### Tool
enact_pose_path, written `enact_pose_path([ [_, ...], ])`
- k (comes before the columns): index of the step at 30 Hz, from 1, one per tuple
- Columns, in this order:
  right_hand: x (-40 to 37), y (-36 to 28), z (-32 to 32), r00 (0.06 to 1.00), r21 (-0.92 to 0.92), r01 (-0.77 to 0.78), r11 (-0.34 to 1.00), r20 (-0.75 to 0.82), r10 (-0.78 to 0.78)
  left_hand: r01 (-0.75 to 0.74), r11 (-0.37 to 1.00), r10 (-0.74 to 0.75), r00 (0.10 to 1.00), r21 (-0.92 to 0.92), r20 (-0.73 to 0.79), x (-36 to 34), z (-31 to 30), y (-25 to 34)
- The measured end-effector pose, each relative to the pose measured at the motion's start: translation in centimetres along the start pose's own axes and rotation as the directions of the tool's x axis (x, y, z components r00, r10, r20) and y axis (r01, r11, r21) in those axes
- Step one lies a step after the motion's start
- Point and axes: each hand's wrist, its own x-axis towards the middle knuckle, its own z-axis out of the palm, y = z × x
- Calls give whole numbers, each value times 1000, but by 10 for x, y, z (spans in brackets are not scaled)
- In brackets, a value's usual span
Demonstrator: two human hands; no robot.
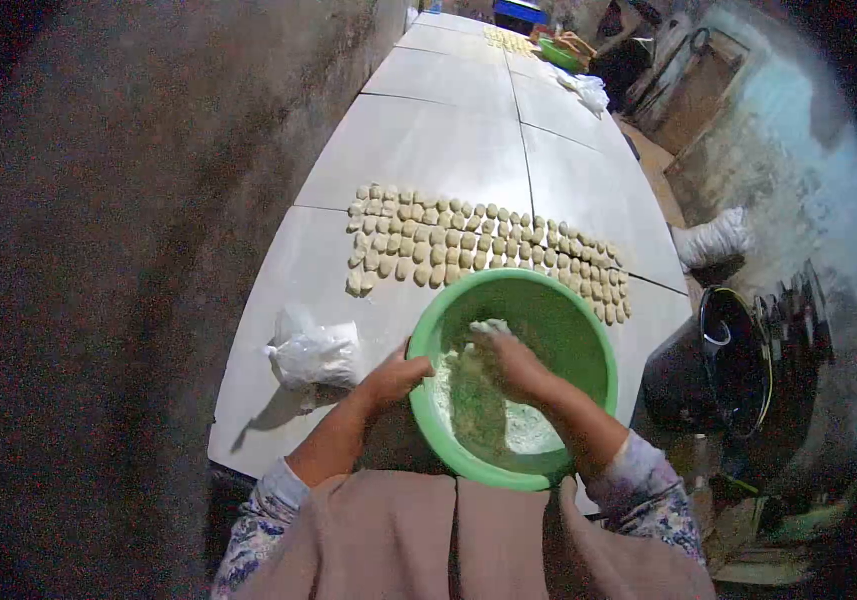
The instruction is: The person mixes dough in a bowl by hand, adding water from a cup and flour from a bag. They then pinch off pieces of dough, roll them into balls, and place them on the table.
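A large green plastic basin (604, 345) sits tilted towards me at the near end of the table. My left hand (396, 378) grips its left rim, thumb over the edge. Inside the basin, my right hand (511, 362) reaches in with white powder about its fingertips; the fingers are blurred, and I cannot tell what they hold. White powder, like flour (531, 430), lies on the bottom and left wall. Just beyond the basin, many small oval dough pieces (469, 240) are laid out in rows. Left of my left hand stands a knotted clear plastic bag (317, 350) of white powder.
The long white-tiled table (439, 130) runs away from me along a wall on the left. At its far end are another green basin (561, 55), more dough pieces (509, 40), a blue container (521, 12) and a person's arm (577, 42). A black bucket (709, 360) stands on the right.
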Motion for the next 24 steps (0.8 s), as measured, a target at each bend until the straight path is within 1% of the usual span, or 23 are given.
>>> enact_pose_path([
  [1,-2,4,11,996,-132,85,988,-1,-86,-67,996,65,997,59,39,6,-9,-21],
  [2,-5,8,23,986,-261,165,951,10,-168,-135,984,126,989,112,84,4,-9,-21],
  [3,-7,13,34,990,57,27,998,136,-35,-131,985,121,989,113,91,4,-10,-21],
  [4,-13,-15,26,947,-299,286,910,232,-221,-34,996,28,997,87,76,-4,-6,0],
  [5,-19,-18,27,940,-268,224,937,315,-134,60,997,-63,996,59,61,-9,-5,12],
  [6,-26,-18,30,916,-242,160,957,398,-52,57,997,-60,996,57,59,-8,-5,12],
  [7,-31,-21,29,913,-244,164,956,403,-54,9,999,-12,998,51,60,-8,-5,12],
  [8,-37,-25,26,863,-238,130,962,505,8,-36,998,34,998,43,57,-9,-4,12],
  [9,-41,-29,22,799,-236,98,967,598,65,-52,998,55,996,-42,76,-11,-3,14],
  [10,-47,-30,19,796,-231,101,968,602,60,-49,998,51,996,-41,70,-14,-5,16],
  [12,-58,-34,10,761,-302,175,937,646,66,-66,996,61,995,61,80,-14,-7,18],
  [13,-62,-44,2,790,-239,-65,969,581,196,-94,991,87,993,95,76,-13,-8,15],
  [14,-64,-40,2,789,-238,-72,969,581,201,-91,991,83,993,93,82,-11,-8,12],
  [16,-67,-29,-2,867,-282,3,959,480,138,-31,998,26,996,52,91,-8,-8,10],
  [17,-67,-26,-5,866,-281,1,960,481,140,-28,998,23,996,51,92,-8,-8,9],
  [20,-57,-23,-21,951,-354,35,935,301,78,-82,987,71,994,137,86,-9,-9,10],
  [21,-53,-11,-22,951,-350,31,936,300,81,-77,987,65,994,139,89,-9,-8,9],
  [23,-33,30,-15,987,-344,-64,937,114,109,-59,996,53,993,61,102,-8,-7,7],
  [24,-20,41,-14,988,-344,-64,937,111,108,-54,998,51,993,22,107,-7,-7,9],
])
